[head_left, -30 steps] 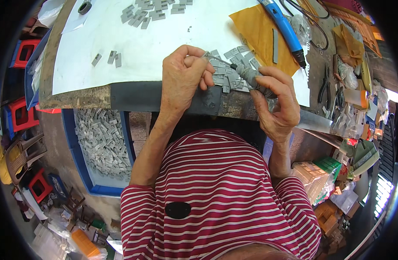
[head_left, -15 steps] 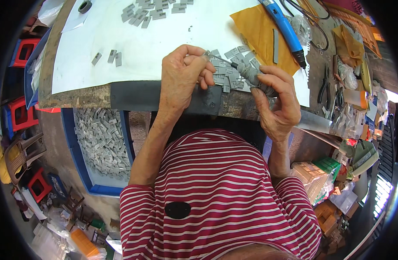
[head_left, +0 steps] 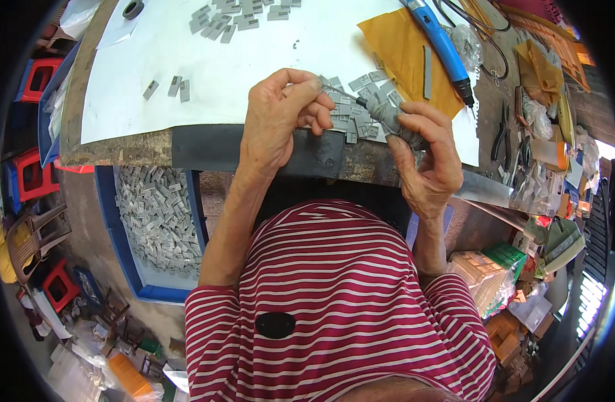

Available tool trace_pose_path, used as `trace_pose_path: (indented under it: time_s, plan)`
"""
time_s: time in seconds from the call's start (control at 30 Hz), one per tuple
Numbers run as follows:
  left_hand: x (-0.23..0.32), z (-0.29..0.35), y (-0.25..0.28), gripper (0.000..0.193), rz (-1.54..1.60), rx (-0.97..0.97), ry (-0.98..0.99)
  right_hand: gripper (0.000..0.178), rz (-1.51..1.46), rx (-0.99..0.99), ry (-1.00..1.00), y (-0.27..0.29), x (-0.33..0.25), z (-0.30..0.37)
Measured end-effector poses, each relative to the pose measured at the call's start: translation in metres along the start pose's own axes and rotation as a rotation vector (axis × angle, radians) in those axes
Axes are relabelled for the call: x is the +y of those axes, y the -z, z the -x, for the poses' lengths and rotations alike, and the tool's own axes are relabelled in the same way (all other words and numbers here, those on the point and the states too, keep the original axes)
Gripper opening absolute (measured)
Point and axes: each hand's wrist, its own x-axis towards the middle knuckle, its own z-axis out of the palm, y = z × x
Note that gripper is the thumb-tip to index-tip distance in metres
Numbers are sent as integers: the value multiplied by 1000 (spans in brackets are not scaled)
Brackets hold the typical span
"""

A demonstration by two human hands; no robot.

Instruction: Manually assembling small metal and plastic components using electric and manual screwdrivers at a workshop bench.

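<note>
right hand (head_left: pixel 428 154) grasps grey-wrapped tool (head_left: pixel 388 116) just below amber sheet (head_left: pixel 398 50); left hand (head_left: pixel 281 110), left of sheet, pinches tool's tip, can't tell if a piece too. step looks like tip work between 2 hands; next move calls for steady grip.

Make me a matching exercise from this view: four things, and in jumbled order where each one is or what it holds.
1. Grey-wrapped tool
2. Blue pen-shaped tool
3. Black-handled pliers
4. Blue-rimmed tray

A. On the bench, right of the white sheet
B. Holds heaped grey pieces
C. In the right hand
D. Lying partly over the brown sheet

Pairs: 1-C, 2-D, 3-A, 4-B
</note>
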Motion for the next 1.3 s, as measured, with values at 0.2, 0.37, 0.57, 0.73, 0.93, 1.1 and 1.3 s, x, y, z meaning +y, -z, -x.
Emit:
trace_pose_path:
  time_s: [0.2,0.37,0.57,0.73,0.93,1.1,1.3]
  plan:
    - [1,0,0,16,25,20,3,33,-25,5,-21,0,-1,1]
    - [2,1,-1,13,5,38,15,32,-31,8,-22,0,2,4]
    - [0,0,-1,13,27,63,-1,31,-70,22,-66,0,2,7]
    - [1,1,0,13,-16,56,1,32,-104,2,-92,1,2,9]
    - [3,0,-3,13,11,79,-17,28,-115,84,-178,12,14,12]
    - [4,-2,1,12,13,52,-15,22,16,267,-379,24,41,17]
    - [6,-6,5,17,26,-3,23,25,-82,315,-481,57,61,36]
